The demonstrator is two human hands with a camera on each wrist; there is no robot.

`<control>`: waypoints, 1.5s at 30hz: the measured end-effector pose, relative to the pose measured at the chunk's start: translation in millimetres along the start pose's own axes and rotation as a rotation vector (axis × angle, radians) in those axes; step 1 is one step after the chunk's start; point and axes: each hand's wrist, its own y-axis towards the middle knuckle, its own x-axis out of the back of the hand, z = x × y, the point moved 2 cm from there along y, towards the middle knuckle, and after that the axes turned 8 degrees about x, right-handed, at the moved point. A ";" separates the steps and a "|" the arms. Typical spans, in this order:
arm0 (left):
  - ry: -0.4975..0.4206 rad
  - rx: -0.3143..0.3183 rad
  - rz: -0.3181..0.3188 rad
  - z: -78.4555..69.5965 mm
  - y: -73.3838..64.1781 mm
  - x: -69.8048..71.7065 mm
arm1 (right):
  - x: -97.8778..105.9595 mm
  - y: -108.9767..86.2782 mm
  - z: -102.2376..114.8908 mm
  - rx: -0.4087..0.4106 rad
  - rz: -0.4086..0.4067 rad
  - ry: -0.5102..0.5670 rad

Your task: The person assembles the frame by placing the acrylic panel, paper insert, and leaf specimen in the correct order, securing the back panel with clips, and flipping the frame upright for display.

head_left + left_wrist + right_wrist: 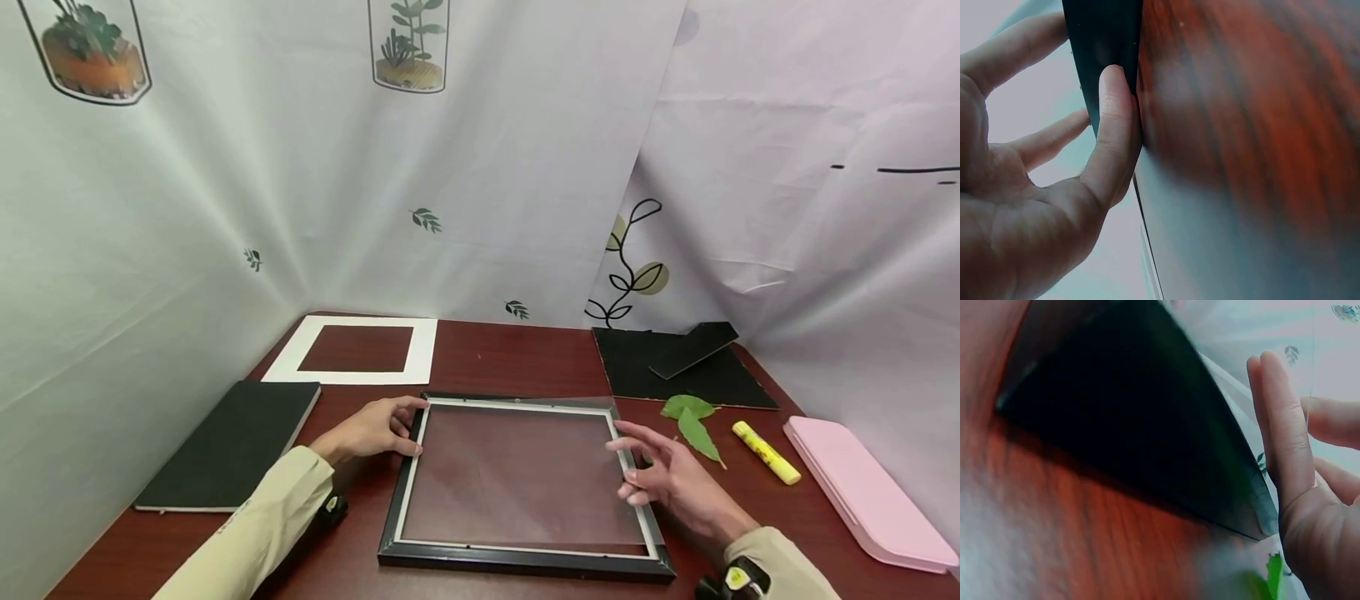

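Note:
A black picture frame point(525, 563) with a white inner lip lies on the table. A clear sheet point(517, 475) is over it, shifted toward the far right, leaving a gap along the near lip. My left hand point(378, 427) grips the frame's left side; in the left wrist view, one finger point(1115, 106) presses its black outer wall and others reach over the top. My right hand point(675, 475) is at the right side, pinching the clear sheet's edge between thumb and finger, as the right wrist view shows a thin edge between its fingers point(1288, 419).
Behind lie a white mat board point(360, 377) and a black backing board point(697, 385) with its stand. A black notebook point(232, 446) is at left. Green leaves point(693, 425), a yellow glue stick point(767, 452) and a pink case point(870, 492) lie at right. Fabric walls enclose the table.

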 end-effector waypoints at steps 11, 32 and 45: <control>0.020 0.000 -0.014 -1.1 0.8 -0.2 | -2.3 7.9 10.2 -0.062 -0.043 -0.414; 0.005 0.026 -0.008 -4.3 1.8 0.1 | -9.9 19.3 22.1 -0.038 0.084 -1.187; 0.074 -0.037 0.069 -7.1 9.1 -2.4 | -13.5 41.2 21.1 -0.049 0.102 -1.253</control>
